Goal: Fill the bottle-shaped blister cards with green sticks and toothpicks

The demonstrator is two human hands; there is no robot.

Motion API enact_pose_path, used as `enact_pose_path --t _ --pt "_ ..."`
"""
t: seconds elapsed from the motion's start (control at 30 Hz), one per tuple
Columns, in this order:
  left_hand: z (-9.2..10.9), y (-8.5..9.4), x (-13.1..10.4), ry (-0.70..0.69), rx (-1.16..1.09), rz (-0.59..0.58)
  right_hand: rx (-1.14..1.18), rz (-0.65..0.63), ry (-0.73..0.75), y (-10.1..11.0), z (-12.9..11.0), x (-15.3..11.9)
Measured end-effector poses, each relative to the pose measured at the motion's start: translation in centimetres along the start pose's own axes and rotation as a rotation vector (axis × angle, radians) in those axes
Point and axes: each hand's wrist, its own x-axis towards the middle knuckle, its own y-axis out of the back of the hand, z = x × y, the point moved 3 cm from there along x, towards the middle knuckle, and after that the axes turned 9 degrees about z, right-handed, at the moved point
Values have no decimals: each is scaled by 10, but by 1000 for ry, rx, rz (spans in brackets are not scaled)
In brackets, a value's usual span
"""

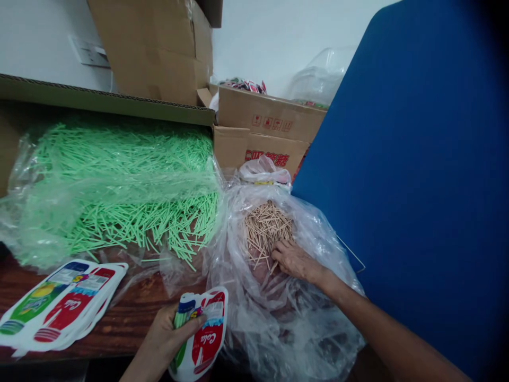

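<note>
My left hand (170,331) is closed around a bottle-shaped cola package (209,337) at the bottom middle, with some green sticks pinched against its left side. To the right, my right hand (292,259) reaches into a clear plastic bag (314,297). Its fingers are bent down at the edge of a heap of short tan sticks (268,225); whether they grip any is too small to tell. On the left, many thin green sticks (147,217) lie in an open plastic bag. A stack of flat printed packages (63,305) rests at the lower left.
The dark wooden table (135,313) shows at the front left. Behind the sticks stand cardboard boxes (274,119), with a clear plastic container (318,79) at the back. A large blue panel (421,175) leans along the right side.
</note>
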Motion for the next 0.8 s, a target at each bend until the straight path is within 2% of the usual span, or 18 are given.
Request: enact_pose_path --t 0.2,0.4,0.6,0.8 --pt "-13 7 5 -2 -7 -6 3 9 -15 -7 -2 -6" --pt "-13 10 3 8 -36 23 107 43 -41 -7 2 -12" --pt "-13 15 1 17 -42 47 301 159 -206 -17 11 -20" --pt "-15 20 2 7 -80 43 539 317 -384 -27 17 -15"
